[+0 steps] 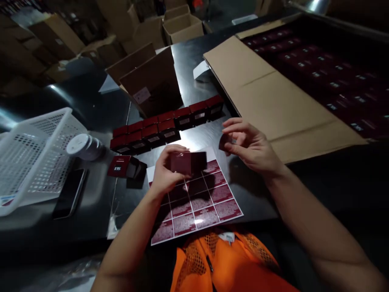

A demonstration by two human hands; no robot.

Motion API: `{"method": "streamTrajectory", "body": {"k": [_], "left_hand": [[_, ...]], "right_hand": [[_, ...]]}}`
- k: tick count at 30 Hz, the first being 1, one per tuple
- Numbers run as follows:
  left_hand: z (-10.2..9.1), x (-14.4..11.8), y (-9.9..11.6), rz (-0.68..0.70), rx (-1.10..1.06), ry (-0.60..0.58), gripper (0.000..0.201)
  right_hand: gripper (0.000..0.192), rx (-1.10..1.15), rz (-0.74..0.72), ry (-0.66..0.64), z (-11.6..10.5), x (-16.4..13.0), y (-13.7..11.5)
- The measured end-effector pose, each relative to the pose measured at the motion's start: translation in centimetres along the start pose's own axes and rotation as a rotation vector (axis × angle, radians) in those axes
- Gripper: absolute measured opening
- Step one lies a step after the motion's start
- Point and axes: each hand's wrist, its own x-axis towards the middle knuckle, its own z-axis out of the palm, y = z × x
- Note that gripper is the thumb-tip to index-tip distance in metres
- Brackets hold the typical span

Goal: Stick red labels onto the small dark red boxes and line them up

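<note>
My left hand [167, 170] is closed around a small dark red box [181, 163], held above the sticker sheet. Between the thumb and fingers of my right hand [247, 144] is a small, curved dark red sticker [224, 142], apart from the box. Below both hands lies the sheet of dark red stickers [206, 215], printed in a grid with fine text; its upper left part is shadowed and partly covered by my left hand. Another dark red box [123, 166] rests on the metal table left of my left hand.
Two rows of dark red boxes [152, 132] stand behind the sheet, before an open carton [152, 89]. At left are a white basket [45, 162], a stack of white rolls [82, 145] and a phone [70, 194]. A large carton [258, 89] of boxes fills the right.
</note>
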Motion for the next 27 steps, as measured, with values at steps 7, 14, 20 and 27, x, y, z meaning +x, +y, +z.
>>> {"method": "streamTrajectory", "body": {"k": [7, 14, 20, 27], "left_hand": [[0.8, -1.5, 0.1, 0.002, -0.338, -0.512, 0.07], [0.5, -1.4, -1.7, 0.122, -0.359, -0.368, 0.081], [0.5, -1.0, -0.5, 0.22, -0.192, -0.37, 0.075], [1.3, -1.0, -1.2, 0.166, -0.283, -0.062, 0.063]], "right_hand": [[0.024, -0.17, 0.069, -0.007, 2.3, -1.4, 0.2], [0.085, -0.017, 0.431, 0.148, 2.4, -1.0, 0.4], [0.037, -0.027, 0.384, 0.203, 2.8, -0.9, 0.1], [0.089, -0.053, -0.021, 0.101, 2.2, -1.4, 0.9]]}}
